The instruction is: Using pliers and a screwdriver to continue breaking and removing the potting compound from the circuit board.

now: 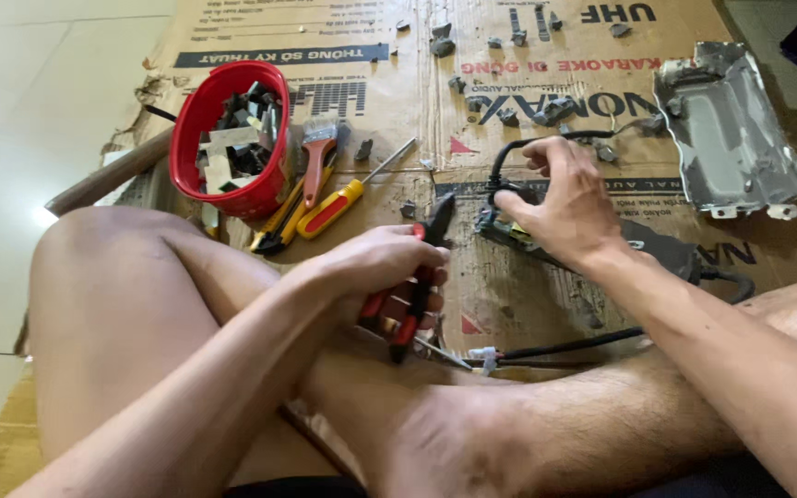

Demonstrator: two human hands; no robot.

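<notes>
My left hand (375,263) grips red-and-black pliers (417,286) by the handles, jaws pointing up toward a dark electronic part. My right hand (569,198) rests on that dark part (666,254) and pinches a loop of black cable (509,157) attached to it. Both sit on flattened cardboard (509,304) spread over the floor. My bare legs cross the lower half of the view, and a black wire with a white end (486,355) lies against the lower leg.
A red bucket (191,124) with several scrap pieces stands at upper left. Beside it lie a paintbrush (317,157), a yellow-and-red screwdriver (348,195) and a yellow-handled cutter (279,226). A bent grey metal casing (731,134) lies at upper right. Small dark fragments dot the cardboard.
</notes>
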